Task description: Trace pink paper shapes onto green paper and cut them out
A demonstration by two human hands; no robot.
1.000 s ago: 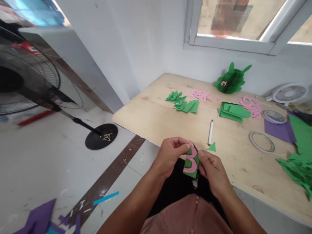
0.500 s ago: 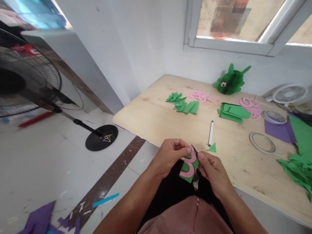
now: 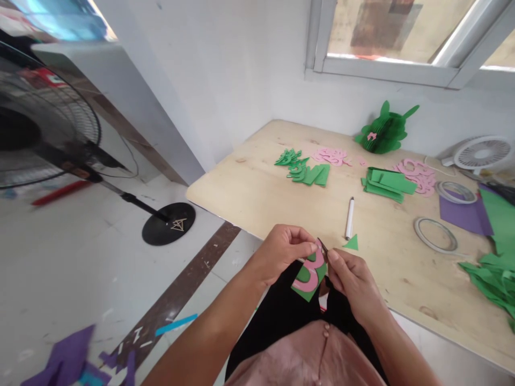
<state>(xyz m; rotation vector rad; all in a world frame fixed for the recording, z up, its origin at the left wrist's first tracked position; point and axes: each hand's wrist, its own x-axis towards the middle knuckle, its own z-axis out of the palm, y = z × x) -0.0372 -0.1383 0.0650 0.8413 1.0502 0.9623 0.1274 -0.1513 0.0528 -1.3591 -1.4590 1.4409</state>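
Note:
My left hand (image 3: 287,252) pinches the top of a pink curved cutout (image 3: 306,280), shaped like a 3, lying over a green paper piece (image 3: 304,295). Closed around small dark-bladed scissors (image 3: 323,245) is my right hand (image 3: 349,276); its fingers hide most of the handles. The blades point up at the paper's upper right edge, close to my left fingertips. Both hands are over my lap at the table's front edge. A white pen (image 3: 350,219) and a small green paper triangle (image 3: 352,243) lie just beyond them.
On the wooden table (image 3: 237,187) are green cutouts (image 3: 308,174), pink cutouts (image 3: 332,156), a green paper stack (image 3: 388,184), tape rolls (image 3: 435,235) and a green paper model (image 3: 384,131). A standing fan (image 3: 169,222) is at the left; paper scraps (image 3: 66,356) litter the floor.
The green piece with the pink cutout has swung slightly left at its lower end. The scissor blades now show more clearly, apart from the paper's edge. The camera view has shifted a little.

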